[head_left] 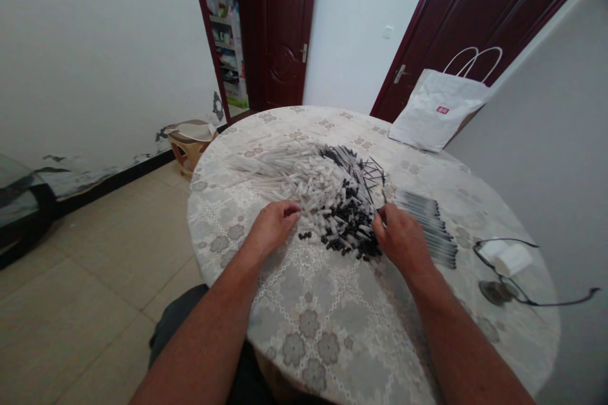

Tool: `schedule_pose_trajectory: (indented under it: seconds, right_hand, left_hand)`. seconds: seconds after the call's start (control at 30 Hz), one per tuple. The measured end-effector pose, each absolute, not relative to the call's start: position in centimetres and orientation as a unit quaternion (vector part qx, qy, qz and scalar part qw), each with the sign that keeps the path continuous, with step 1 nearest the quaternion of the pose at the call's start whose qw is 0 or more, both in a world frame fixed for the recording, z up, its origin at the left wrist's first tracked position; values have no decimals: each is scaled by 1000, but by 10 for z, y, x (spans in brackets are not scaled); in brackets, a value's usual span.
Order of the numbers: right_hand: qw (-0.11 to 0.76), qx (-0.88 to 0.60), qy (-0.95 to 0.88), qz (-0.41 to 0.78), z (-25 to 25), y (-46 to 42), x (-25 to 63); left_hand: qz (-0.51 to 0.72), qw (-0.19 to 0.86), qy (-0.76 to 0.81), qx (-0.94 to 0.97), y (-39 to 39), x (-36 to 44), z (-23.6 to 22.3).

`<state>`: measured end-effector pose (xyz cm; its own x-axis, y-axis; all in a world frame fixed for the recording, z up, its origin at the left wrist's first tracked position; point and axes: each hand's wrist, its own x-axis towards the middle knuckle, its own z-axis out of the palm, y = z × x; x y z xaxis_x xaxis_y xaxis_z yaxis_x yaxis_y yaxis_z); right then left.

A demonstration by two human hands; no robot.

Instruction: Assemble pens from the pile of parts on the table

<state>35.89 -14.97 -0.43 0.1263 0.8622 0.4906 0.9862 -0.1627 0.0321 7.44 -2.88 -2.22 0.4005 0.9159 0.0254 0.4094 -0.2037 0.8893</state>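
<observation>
My left hand (274, 226) is closed in a pinch at the left front of a pile of pen parts; whatever is between its fingertips is too small to make out. White pen caps (313, 186) lie just beyond those fingers, and a few small black plugs (304, 235) lie beside them. On the right side of the pile, my right hand (399, 232) is also closed, its thumb and fingers pressed together by the black pen parts (351, 224). What it holds is hidden. Long pale pen barrels (266, 164) and thin dark refills (363, 171) spread behind.
A row of slim dark-ended pens (430, 228) lies right of my right hand. Glasses (506, 281), a white roll (513, 259) and a small round dark object (496, 292) sit farther right. A white paper bag (439, 107) stands at the back of the round table (308, 304).
</observation>
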Motion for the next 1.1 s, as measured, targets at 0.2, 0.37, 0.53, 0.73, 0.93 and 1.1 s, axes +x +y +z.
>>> schedule_pose_trajectory:
  seconds: [0.2, 0.37, 0.53, 0.73, 0.93, 1.1]
  right_hand:
    - [220, -711, -651, -150, -1, -153, 348]
    - [278, -661, -684, -136, -3, -152, 343]
    - [304, -620, -710, -137, 0, -152, 337]
    - [307, -607, -720, -135, 1, -154, 336]
    - [307, -602, -724, -137, -1, -154, 339]
    - [301, -600, -726, -147, -1, -154, 337]
  left_hand:
    - [327, 400, 425, 743, -32, 73, -26]
    - [378, 319, 481, 724, -17, 58, -21]
    - [299, 241, 516, 766, -8, 48, -22]
    - [252, 161, 510, 807, -12, 46, -23]
    - [260, 120, 552, 783, 7, 40, -20]
    - [173, 109, 531, 823, 14, 46, -25]
